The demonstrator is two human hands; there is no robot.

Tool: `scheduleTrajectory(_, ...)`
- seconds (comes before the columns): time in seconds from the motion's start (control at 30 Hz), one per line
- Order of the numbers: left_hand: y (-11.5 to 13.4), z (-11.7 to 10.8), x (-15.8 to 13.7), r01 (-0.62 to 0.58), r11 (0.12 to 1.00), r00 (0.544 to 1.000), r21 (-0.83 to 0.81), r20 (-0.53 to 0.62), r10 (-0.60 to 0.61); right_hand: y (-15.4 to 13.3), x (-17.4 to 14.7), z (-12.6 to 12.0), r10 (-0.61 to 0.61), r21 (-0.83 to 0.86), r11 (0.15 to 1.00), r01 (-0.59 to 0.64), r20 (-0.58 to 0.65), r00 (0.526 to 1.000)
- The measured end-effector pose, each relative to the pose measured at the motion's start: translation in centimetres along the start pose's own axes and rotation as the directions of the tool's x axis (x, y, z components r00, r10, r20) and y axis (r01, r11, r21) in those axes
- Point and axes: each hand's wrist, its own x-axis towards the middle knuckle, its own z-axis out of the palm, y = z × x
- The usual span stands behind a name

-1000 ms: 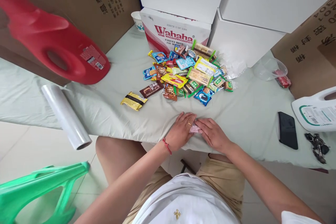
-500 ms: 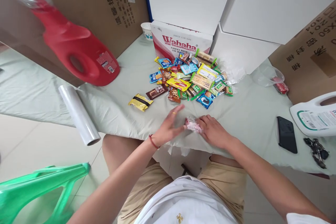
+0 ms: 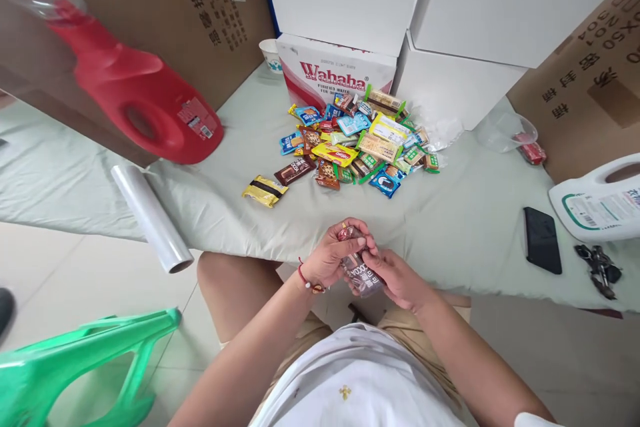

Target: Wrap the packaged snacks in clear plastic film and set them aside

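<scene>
Both hands are at the table's near edge, closed around a brown snack packet (image 3: pixel 363 276) lettered "COCOA". My left hand (image 3: pixel 327 257) grips its upper left side, and a reddish end shows under those fingers. My right hand (image 3: pixel 400 280) pinches the packet from the right, thumb on its face. Beyond them lies a pile of wrapped snacks (image 3: pixel 336 154) in several colours. Two packets sit at its near left side: a yellow one with a black band (image 3: pixel 265 191) and a dark brown one (image 3: pixel 295 171).
At left stand a red jug (image 3: pixel 145 97) and a roll of clear film (image 3: pixel 151 219). A Wahaha carton (image 3: pixel 335 73) backs the pile. On the right are a plastic cup (image 3: pixel 507 133), a phone (image 3: pixel 543 240), keys (image 3: pixel 599 271) and a white jug (image 3: pixel 600 203). A green stool (image 3: pixel 90 360) stands below.
The packet has been lifted from the tabletop toward my body and turned, so its brown printed face shows. My left hand, previously spread beside it, has closed on it. The view shifted slightly.
</scene>
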Motion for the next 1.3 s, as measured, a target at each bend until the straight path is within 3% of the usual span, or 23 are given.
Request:
scheduleTrajectory(0.07,-0.1,0.6,0.1,0.004,1.0,1.0,-0.016,-0.014,-0.005,-0.2,-0.8,-0.7,-0.097,-0.225,0.971,0.074,-0.092,0.991)
scheduleTrajectory(0.13,-0.4,1.1,0.3,-0.009,0.999,0.998,-0.033,-0.057,0.007,-0.1,-1.5,-1.3,-0.197,-0.444,0.888,0.117,-0.137,0.971)
scheduleTrajectory(0.2,-0.6,1.4,0.5,-0.012,1.0,0.996,-0.021,-0.092,0.01,0.4,-1.9,-1.6,-0.228,-0.519,0.845,0.127,-0.135,0.964)
scheduleTrajectory(0.27,-0.6,1.3,0.5,0.002,1.0,0.996,0.021,-0.085,0.0,1.0,-2.1,-1.7,-0.186,-0.438,0.892,0.115,-0.122,0.975)
scheduleTrajectory(0.37,-0.4,0.8,0.4,-0.044,0.998,0.999,0.04,-0.011,0.044,1.6,-2.1,-1.4,-0.119,-0.184,0.978,0.098,-0.106,0.987)
scheduleTrajectory(0.5,-0.2,0.4,-0.2,-0.11,0.991,0.994,-0.078,0.021,0.111,1.8,-1.9,-1.1,-0.073,0.075,0.994,0.08,-0.089,0.993)
scheduleTrajectory(0.63,-0.8,1.3,-0.3,0.005,1.0,0.997,-0.026,-0.081,-0.007,2.4,-1.4,-1.0,0.027,-0.012,1.0,-0.027,0.003,1.0)
scheduleTrajectory(0.8,-2.2,2.1,0.4,0.02,1.0,0.955,-0.02,-0.297,-0.025,3.8,-1.5,-1.3,-0.068,-0.227,0.974,0.023,-0.193,0.979)
scheduleTrajectory(0.93,-3.8,2.6,0.7,0.059,0.998,0.958,-0.005,-0.279,-0.059,4.5,-3.5,-2.1,-0.142,-0.181,0.979,0.098,-0.254,0.957)
scheduleTrajectory(1.03,-4.6,2.6,0.7,0.035,0.983,0.973,0.182,-0.229,0.008,4.1,-6.3,-4.0,-0.198,-0.251,0.96,0.121,-0.312,0.929)
scheduleTrajectory(1.1,-4.7,1.9,0.6,-0.036,0.931,0.969,0.364,-0.217,0.123,3.1,-8.6,-6.8,-0.257,-0.352,0.93,0.105,-0.419,0.871)
scheduleTrajectory(1.17,-4.1,0.4,0.4,-0.098,0.827,0.944,0.554,-0.21,0.253,1.5,-10.7,-10.8,-0.313,-0.429,0.902,0.04,-0.588,0.746)
scheduleTrajectory(1.23,-3.0,-1.6,0.0,-0.13,0.664,0.894,0.737,-0.202,0.399,-0.8,-12.1,-15.7,-0.348,-0.458,0.886,-0.071,-0.759,0.55)
scheduleTrajectory(1.3,-1.8,-3.9,-0.6,-0.12,0.464,0.812,0.878,-0.182,0.555,-3.7,-12.5,-20.7,-0.384,-0.451,0.875,-0.173,-0.867,0.319)
